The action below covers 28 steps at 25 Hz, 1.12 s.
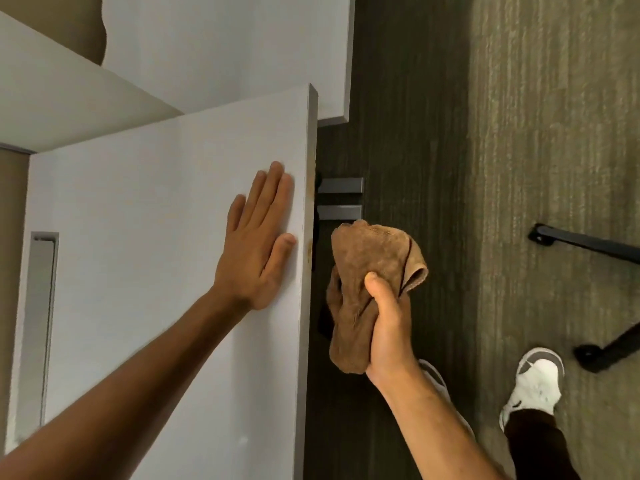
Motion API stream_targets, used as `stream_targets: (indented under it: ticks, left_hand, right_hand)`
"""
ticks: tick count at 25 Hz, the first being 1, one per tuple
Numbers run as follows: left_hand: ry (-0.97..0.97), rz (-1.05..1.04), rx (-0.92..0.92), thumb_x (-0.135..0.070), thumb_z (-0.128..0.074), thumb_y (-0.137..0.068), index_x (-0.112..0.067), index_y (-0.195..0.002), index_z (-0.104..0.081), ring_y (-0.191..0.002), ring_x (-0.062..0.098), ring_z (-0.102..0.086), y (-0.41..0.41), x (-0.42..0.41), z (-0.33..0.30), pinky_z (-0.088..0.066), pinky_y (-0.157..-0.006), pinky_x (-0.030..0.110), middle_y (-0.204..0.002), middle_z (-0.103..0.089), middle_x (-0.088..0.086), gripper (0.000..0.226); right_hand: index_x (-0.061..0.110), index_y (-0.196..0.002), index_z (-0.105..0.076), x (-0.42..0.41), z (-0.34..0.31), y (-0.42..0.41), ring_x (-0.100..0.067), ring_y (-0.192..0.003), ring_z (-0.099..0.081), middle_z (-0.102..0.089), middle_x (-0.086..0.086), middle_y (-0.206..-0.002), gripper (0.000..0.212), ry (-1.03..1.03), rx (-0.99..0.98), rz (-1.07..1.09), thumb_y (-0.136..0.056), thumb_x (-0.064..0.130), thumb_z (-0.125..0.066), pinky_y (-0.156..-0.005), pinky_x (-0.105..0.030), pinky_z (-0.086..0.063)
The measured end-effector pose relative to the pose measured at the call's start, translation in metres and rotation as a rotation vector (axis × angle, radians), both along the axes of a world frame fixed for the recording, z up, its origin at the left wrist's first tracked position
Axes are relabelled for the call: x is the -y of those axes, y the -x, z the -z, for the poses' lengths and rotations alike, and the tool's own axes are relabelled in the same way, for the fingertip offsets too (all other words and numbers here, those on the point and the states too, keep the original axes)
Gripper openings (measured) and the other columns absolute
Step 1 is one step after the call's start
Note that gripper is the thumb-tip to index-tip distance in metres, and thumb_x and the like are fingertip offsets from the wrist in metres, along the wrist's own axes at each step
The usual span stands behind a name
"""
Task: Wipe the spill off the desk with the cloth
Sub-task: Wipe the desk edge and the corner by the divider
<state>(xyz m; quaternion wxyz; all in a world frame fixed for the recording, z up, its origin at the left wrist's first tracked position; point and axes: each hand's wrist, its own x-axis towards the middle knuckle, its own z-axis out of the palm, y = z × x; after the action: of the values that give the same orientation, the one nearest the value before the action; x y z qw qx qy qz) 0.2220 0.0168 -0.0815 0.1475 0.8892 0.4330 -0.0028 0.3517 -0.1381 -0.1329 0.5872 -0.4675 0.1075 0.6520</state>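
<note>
Brown cloth [372,271] is bunched in the right hand [388,327], clenched around its lower half, thumb on top, upper folds loose and pointing up; it hangs in the air just beside the desk's front edge [310,237], not touching, over the dark carpet strip [398,150]. Spill [309,216] reads as a thin brownish streak running along that edge, with a darker blot lower down near the cloth, so the cloth looks staged for a pass along the rim rather than the flat top. Left hand [258,237] lies flat and open on the white desk top [156,237], fingers spread, tips near the stained edge, gripping nothing, probably bracing the body while leaning over. Room to move: edge is straight and bare up to the corner; free floor to the right of it. Two grey bars [341,199] stick out under the edge close above the cloth and could snag an upward stroke. Slot [40,323] in the desk top at far left is well apart. White shoe [535,382] and black chair legs [588,244] sit well off right, out of the way
</note>
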Motion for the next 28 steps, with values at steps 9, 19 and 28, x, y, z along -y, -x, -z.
stream_targets:
  ticks: [9, 19, 28]
  left_hand:
    - [0.007, 0.004, 0.037, -0.062, -0.006, -0.104, -0.007, -0.166, -0.014, -0.164, 0.022, 0.003, -0.002, 0.002, -0.001, -0.003, -0.13, 0.057, -0.177, -0.002, 0.008, 0.083]
    - [0.015, -0.011, 0.005, -0.065, -0.004, -0.102, -0.01, -0.167, -0.01, -0.164, 0.021, 0.004, -0.006, 0.004, -0.004, 0.0, -0.13, 0.055, -0.177, 0.001, 0.007, 0.085]
    - [-0.013, -0.011, 0.003, -0.04, -0.018, -0.103, -0.008, -0.166, -0.012, -0.164, 0.021, 0.001, -0.005, 0.004, -0.004, -0.003, -0.13, 0.055, -0.177, -0.003, 0.008, 0.071]
  right_hand:
    - [0.068, -0.147, 0.0, -0.021, -0.02, 0.049, -0.022, -0.157, -0.007, -0.007, 0.011, -0.17, 0.083, -0.379, 0.603, -0.305, -0.087, 0.06, -0.056, -0.12, -0.061, -0.026]
    - [0.069, -0.147, -0.006, 0.013, -0.016, 0.061, -0.018, -0.157, -0.005, -0.004, 0.022, -0.168, 0.066, -0.417, 0.588, -0.281, -0.095, 0.064, -0.047, -0.121, -0.061, -0.024]
    - [0.05, -0.135, -0.04, 0.034, 0.01, 0.047, 0.015, -0.115, -0.055, -0.059, 0.029, -0.125, 0.05, -0.199, 0.424, -0.082, -0.096, 0.028, -0.062, -0.089, -0.003, -0.044]
